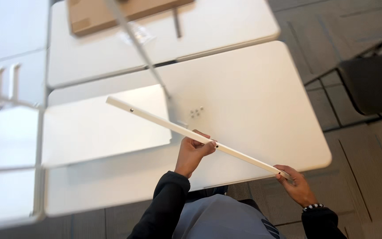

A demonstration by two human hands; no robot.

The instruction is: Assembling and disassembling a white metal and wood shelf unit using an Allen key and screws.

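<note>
I hold a long, thin white bar (pixel 164 121) with small holes slantwise above a white table (pixel 261 102). My left hand (pixel 193 150) grips the bar near its middle. My right hand (pixel 296 183) holds its near right end, past the table's front edge. The bar's far end points up and left, over a flat white panel (pixel 98 128) that lies on the table. A few small white screws (pixel 196 112) lie on the table just beyond the bar.
A second white table (pixel 226 26) behind carries a brown cardboard box (pixel 107 13) and a clear plastic bag (pixel 138 33). A thin metal frame (pixel 40 132) stands at the left. A dark chair (pixel 370 84) stands on the grey floor at right.
</note>
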